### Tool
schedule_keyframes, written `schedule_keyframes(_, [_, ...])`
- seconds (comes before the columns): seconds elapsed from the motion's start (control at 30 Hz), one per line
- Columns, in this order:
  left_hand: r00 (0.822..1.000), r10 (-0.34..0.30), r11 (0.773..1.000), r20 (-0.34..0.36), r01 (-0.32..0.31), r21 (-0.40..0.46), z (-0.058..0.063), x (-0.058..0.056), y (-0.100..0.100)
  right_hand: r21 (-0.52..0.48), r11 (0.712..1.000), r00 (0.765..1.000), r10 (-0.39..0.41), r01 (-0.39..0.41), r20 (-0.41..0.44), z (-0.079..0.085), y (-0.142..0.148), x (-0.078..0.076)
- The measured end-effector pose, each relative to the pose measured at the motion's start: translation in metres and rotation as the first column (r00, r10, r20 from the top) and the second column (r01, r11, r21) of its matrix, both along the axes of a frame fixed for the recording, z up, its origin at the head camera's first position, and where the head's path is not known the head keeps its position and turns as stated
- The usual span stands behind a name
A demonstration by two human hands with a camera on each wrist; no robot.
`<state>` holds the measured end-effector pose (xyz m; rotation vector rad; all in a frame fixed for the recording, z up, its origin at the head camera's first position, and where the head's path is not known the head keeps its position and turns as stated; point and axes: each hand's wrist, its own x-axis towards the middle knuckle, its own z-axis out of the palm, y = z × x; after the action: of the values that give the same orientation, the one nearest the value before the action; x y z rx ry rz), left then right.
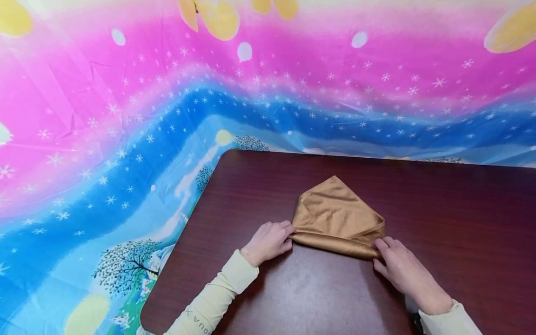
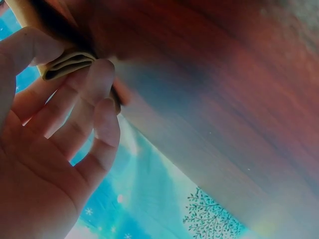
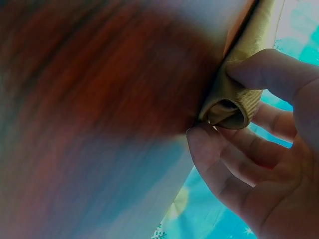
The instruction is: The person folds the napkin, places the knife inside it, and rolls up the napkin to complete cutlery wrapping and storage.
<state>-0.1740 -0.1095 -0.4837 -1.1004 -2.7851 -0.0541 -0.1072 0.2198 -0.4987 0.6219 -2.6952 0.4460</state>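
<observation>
A shiny golden-brown cloth [image 1: 339, 209] lies on the dark table, folded to a point at the far side. Its near edge is turned over into a roll [image 1: 335, 244]. At the roll's left end my left hand [image 1: 270, 239] pinches the fabric; the left wrist view shows the flattened layers of the cloth [image 2: 67, 64] between thumb and fingers. My right hand [image 1: 404, 267] grips the opposite end. In the right wrist view that end of the cloth [image 3: 239, 99] forms an open round tube, with the thumb on top and fingers beneath.
The reddish-brown wooden table [image 1: 460, 209] has a rounded far-left corner. Behind it and along its left side hangs a pink and blue backdrop [image 1: 167, 93] printed with snowflakes and trees. Pale sleeves [image 1: 222, 288] cover both forearms.
</observation>
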Motion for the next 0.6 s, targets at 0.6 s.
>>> schedule_keyframes(0.6, [0.997,-0.038,0.999,-0.072,0.037,-0.023,-0.0018,-0.0022,0.0001,0.051,0.997,0.998,0.051,-0.049,-0.033,0.0021,0.0017,0.0007])
